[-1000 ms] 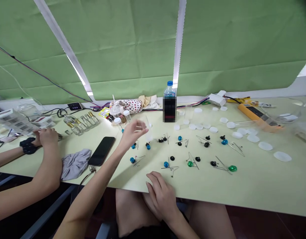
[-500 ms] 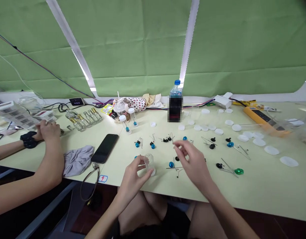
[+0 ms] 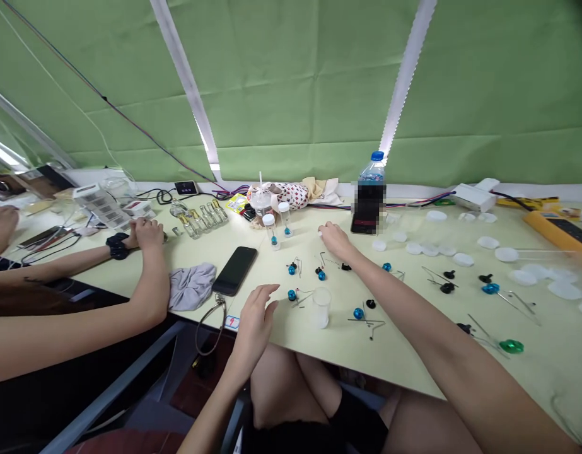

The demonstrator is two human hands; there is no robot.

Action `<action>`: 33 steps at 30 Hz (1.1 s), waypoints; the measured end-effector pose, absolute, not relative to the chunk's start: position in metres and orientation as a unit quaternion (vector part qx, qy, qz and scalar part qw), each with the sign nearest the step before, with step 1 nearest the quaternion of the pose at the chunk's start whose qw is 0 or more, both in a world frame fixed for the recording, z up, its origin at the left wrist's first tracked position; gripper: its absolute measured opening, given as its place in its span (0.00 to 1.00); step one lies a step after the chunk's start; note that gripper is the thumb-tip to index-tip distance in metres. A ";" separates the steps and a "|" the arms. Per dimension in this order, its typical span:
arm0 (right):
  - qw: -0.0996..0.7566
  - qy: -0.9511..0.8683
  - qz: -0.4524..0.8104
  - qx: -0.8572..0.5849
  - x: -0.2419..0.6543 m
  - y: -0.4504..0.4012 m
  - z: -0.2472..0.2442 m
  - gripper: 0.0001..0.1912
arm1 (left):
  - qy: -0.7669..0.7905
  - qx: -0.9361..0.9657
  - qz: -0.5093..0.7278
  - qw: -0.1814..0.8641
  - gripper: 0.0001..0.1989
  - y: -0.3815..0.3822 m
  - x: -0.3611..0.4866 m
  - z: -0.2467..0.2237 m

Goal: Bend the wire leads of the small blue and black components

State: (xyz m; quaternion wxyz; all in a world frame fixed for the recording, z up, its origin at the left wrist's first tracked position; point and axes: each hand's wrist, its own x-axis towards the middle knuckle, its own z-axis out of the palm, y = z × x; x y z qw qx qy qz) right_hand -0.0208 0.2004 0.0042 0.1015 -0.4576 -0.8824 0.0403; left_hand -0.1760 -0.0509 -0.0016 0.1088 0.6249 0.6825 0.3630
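A clear open jar (image 3: 321, 309) stands upright near the table's front edge. Left of it is my left hand (image 3: 256, 315), fingers apart and holding nothing. My right hand (image 3: 335, 241) reaches to the table's middle, its fingers closed around a small white lid, of which only a sliver shows. Between my hands lie blue balls with metal pins, one blue ball (image 3: 292, 295) beside the jar and another (image 3: 359, 313) to its right. Two capped jars with blue pieces inside, one in front (image 3: 272, 233) and one behind (image 3: 284, 221), stand at the back.
A black phone (image 3: 235, 271) and grey scrunchie (image 3: 192, 287) lie on the left. Another person's hands (image 3: 146, 233) are beyond them, near glass bottles (image 3: 198, 221). A water bottle (image 3: 374, 170) stands at the back. White lids (image 3: 463, 259) and a green piece (image 3: 511, 346) lie on the right.
My left hand has let go of the clear jar, which now stands alone. My right hand has reached forward and left to the small white lid. The view has turned left.
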 end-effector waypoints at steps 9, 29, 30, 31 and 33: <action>0.164 -0.906 0.012 -0.389 0.033 0.104 0.027 0.14 | 0.684 0.663 0.288 0.103 0.13 -0.015 -0.168 -0.029; 0.210 -0.893 0.091 -0.388 0.052 0.010 -0.009 0.28 | 0.678 0.579 0.384 0.241 0.12 -0.023 -0.172 -0.007; 0.220 -0.884 0.107 -0.399 0.046 0.006 -0.009 0.30 | 0.673 0.580 0.390 0.240 0.13 -0.023 -0.171 -0.008; 0.227 -0.876 0.115 -0.410 0.041 0.003 -0.011 0.30 | 0.669 0.582 0.396 0.240 0.14 -0.023 -0.171 -0.010; 0.235 -0.862 0.122 -0.431 0.030 0.000 -0.015 0.26 | 0.659 0.582 0.408 0.244 0.15 -0.023 -0.171 -0.014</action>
